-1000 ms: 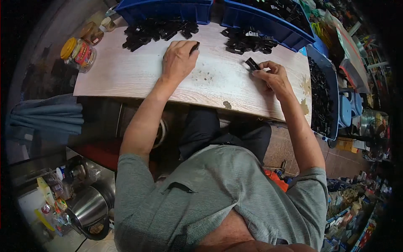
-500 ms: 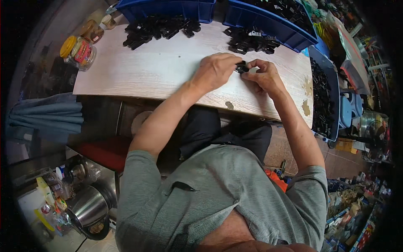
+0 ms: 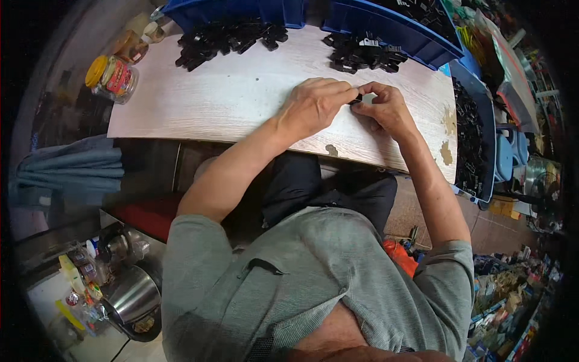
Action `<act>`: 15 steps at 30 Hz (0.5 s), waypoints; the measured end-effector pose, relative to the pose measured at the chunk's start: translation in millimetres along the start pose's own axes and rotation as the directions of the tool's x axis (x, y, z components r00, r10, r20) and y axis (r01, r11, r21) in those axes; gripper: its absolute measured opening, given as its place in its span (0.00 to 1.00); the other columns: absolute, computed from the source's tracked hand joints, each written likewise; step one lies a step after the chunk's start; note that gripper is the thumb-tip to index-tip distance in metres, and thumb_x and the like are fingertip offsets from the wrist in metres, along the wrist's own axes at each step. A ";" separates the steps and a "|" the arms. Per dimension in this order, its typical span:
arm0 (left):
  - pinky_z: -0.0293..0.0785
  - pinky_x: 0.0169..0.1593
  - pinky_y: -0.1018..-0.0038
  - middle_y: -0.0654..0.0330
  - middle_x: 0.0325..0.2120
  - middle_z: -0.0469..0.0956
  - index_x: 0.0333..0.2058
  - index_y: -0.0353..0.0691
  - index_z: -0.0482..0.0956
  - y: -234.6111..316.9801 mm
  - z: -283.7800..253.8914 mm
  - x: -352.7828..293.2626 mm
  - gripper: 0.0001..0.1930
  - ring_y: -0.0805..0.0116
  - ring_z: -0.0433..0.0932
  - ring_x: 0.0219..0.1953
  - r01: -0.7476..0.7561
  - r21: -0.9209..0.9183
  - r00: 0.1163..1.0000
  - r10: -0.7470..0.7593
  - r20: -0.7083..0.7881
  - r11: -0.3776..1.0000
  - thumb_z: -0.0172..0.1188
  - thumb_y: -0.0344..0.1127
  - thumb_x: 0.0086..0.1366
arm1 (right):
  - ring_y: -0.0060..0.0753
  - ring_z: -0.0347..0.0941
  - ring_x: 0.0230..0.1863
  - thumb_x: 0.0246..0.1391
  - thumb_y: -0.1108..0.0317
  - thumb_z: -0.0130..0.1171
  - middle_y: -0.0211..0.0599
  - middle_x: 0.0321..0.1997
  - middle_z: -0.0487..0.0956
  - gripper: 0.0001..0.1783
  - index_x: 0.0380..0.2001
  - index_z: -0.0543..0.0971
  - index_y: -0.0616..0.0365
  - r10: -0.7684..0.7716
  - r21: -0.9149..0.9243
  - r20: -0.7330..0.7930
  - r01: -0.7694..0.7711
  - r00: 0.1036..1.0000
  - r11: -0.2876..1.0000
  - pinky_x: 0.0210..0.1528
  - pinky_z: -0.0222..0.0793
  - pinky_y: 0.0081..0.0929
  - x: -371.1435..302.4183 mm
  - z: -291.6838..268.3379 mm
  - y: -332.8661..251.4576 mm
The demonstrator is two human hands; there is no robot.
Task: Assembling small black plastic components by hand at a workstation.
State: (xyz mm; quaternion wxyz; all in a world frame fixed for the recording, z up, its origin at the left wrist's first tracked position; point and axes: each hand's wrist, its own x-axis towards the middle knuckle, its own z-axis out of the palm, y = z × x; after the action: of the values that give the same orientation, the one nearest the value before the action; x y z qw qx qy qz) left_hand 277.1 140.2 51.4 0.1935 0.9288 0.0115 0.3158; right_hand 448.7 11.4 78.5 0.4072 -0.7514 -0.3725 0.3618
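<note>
Over the right half of the pale wood-grain table (image 3: 199, 114), my two hands meet around one small black plastic part (image 3: 356, 100). My left hand (image 3: 319, 104) reaches across from the left, its fingers closed on the part's left side and hiding most of it. From the right, the thumb and fingertips of my right hand (image 3: 386, 108) pinch the same part. Its exact kind cannot be made out. Just beyond my hands lies a small heap of similar black parts (image 3: 365, 55). A wider heap of black parts (image 3: 232, 41) spreads at the far left.
Two blue bins, a left one (image 3: 241, 13) and a right one (image 3: 392, 30), stand along the far edge. Another blue bin (image 3: 487, 139) of black parts sits by the table's right side. A yellow-lidded jar (image 3: 114, 79) stands at the left, with smaller jars behind it.
My left hand has moved slightly right and turned over the black part, covering more of it. My right hand stays nearly in place, still pinching. The whole view has shifted a little.
</note>
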 end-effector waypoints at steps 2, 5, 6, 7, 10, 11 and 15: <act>0.79 0.54 0.63 0.55 0.48 0.83 0.52 0.41 0.81 4.6 -2.9 -0.8 0.17 0.55 0.83 0.50 0.011 0.057 1.000 -0.012 0.007 0.998 0.59 0.24 0.64 | 0.18 0.67 0.14 0.50 0.67 0.73 0.28 0.18 0.75 0.17 0.44 0.83 0.59 -0.051 -0.078 0.027 0.053 0.998 0.996 0.15 0.60 0.22 1.6 0.4 -2.3; 0.78 0.56 0.62 0.55 0.50 0.82 0.54 0.40 0.80 2.2 0.3 -9.4 0.19 0.55 0.82 0.52 0.018 0.112 0.999 -0.014 -0.041 0.994 0.58 0.24 0.64 | 0.19 0.66 0.13 0.49 0.65 0.73 0.29 0.18 0.75 0.19 0.45 0.83 0.59 0.001 -0.143 0.043 0.005 0.999 0.990 0.15 0.59 0.23 -0.5 6.8 -20.1; 0.78 0.56 0.62 0.55 0.50 0.82 0.54 0.40 0.80 4.2 -0.3 -8.0 0.19 0.55 0.82 0.52 0.011 0.109 0.999 -0.006 -0.044 0.994 0.58 0.24 0.64 | 0.19 0.66 0.13 0.49 0.65 0.73 0.29 0.18 0.75 0.19 0.45 0.83 0.59 0.000 -0.146 0.034 0.005 0.999 0.989 0.15 0.59 0.23 -0.2 5.3 -17.2; 0.78 0.57 0.61 0.55 0.50 0.82 0.53 0.41 0.80 6.3 -1.1 -6.9 0.19 0.54 0.82 0.52 0.021 0.092 0.999 -0.018 -0.035 0.996 0.58 0.24 0.64 | 0.19 0.66 0.13 0.49 0.65 0.73 0.29 0.18 0.75 0.20 0.45 0.83 0.60 -0.036 -0.171 0.025 0.040 0.999 0.984 0.15 0.60 0.23 2.1 4.9 -12.0; 0.77 0.57 0.60 0.56 0.50 0.82 0.53 0.42 0.81 7.3 -1.2 -8.2 0.18 0.53 0.81 0.52 0.034 0.104 0.999 -0.033 -0.012 0.994 0.58 0.24 0.64 | 0.20 0.69 0.15 0.47 0.65 0.74 0.31 0.18 0.77 0.21 0.45 0.84 0.59 -0.040 -0.153 0.026 0.043 0.999 0.987 0.18 0.63 0.24 -0.5 4.6 -14.2; 0.77 0.57 0.59 0.56 0.50 0.83 0.53 0.42 0.81 6.9 -0.9 -9.7 0.18 0.53 0.81 0.52 0.037 0.129 0.999 -0.039 0.007 0.991 0.58 0.25 0.64 | 0.21 0.72 0.17 0.45 0.65 0.75 0.33 0.18 0.79 0.21 0.45 0.85 0.58 -0.003 -0.104 0.038 0.007 0.999 0.995 0.21 0.67 0.25 -1.8 5.2 -16.8; 0.77 0.57 0.59 0.57 0.50 0.83 0.52 0.43 0.82 9.9 -1.7 -9.6 0.18 0.51 0.81 0.53 0.054 0.130 0.998 -0.057 0.015 0.990 0.57 0.25 0.65 | 0.21 0.72 0.17 0.45 0.64 0.75 0.32 0.18 0.79 0.22 0.44 0.85 0.58 -0.042 -0.148 0.014 0.044 0.999 0.988 0.21 0.66 0.25 -0.2 4.5 -9.0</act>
State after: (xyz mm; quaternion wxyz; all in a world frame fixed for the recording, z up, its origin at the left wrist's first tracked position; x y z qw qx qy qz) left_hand 267.4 130.2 50.7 0.1416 0.9416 0.0560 0.3002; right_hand 442.4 16.2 84.6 0.3559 -0.7693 -0.4166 0.3286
